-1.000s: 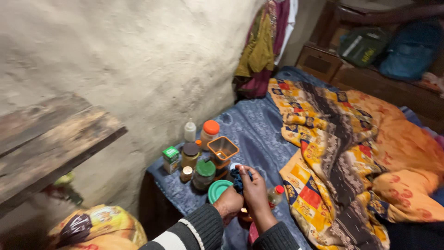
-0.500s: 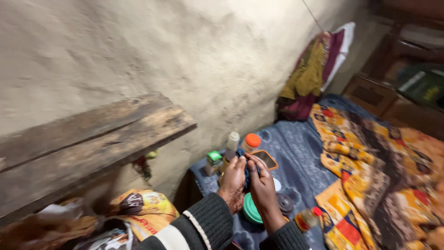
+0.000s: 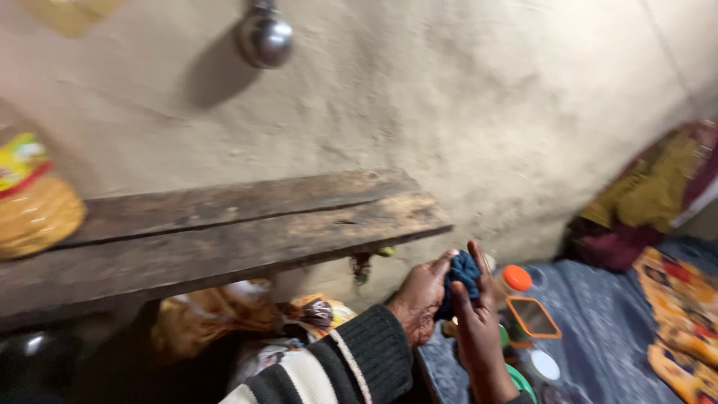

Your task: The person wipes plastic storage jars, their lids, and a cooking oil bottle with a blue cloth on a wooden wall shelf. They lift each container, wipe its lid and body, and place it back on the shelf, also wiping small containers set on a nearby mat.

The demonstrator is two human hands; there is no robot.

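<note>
At lower centre, 2 hands met: the left hand (image 3: 419, 299) and right hand (image 3: 475, 329) both curled their fingers closed around 1 dark blue bundle (image 3: 462, 273). Just right stood 1 orange-capped jar (image 3: 514, 280); above ran 1 wooden shelf (image 3: 224, 224).

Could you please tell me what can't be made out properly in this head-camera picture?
- Blue object: pressed between left hand and right hand; fingers and motion blur hide what it is.
- Jars on the blue cloth: partly behind the hands, blurred.
- Yellow bottle: cut by the left edge.
- Hanging metal vessel: cut by the top edge.
</note>
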